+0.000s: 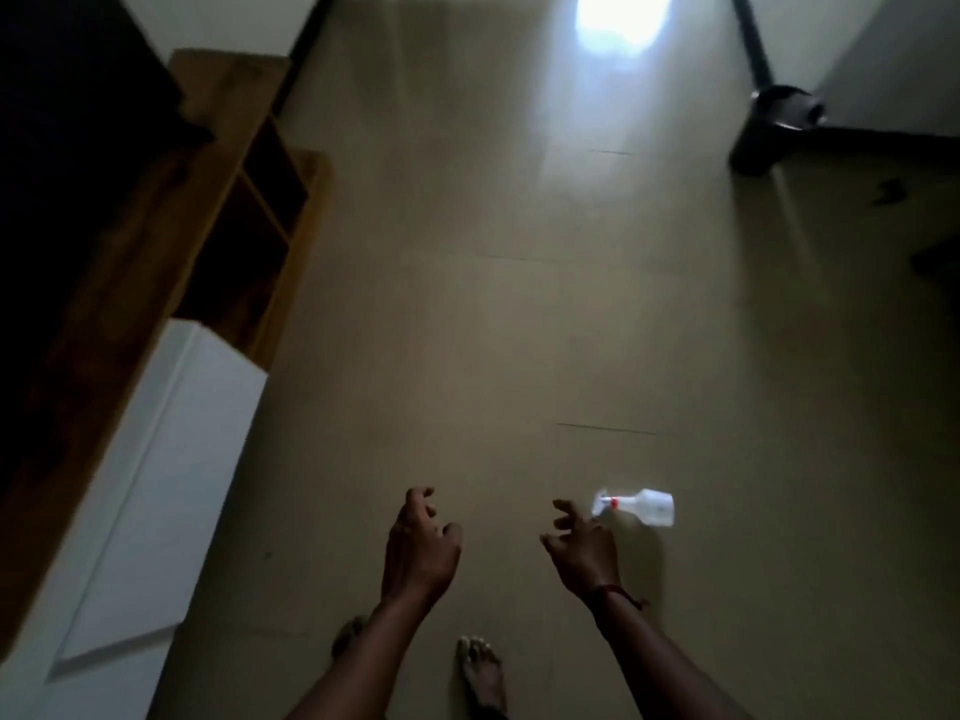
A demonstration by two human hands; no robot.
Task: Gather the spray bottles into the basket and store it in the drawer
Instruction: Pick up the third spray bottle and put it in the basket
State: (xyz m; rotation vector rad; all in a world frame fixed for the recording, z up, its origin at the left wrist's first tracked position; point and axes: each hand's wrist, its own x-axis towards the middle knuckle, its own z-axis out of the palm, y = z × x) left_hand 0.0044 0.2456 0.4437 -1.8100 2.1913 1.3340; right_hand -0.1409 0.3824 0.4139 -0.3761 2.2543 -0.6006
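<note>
A spray bottle of clear plastic, with a white trigger head and a red collar, is seen lying on its side on the smooth, pale tiled floor. Just beside its nozzle the right hand is held with fingers curled and spread, nothing grasped. The left hand is likewise empty, its fingers loosely bent and apart. A wooden shelf unit with open box-shaped compartments is set along the left, beside a flat white panel.
</note>
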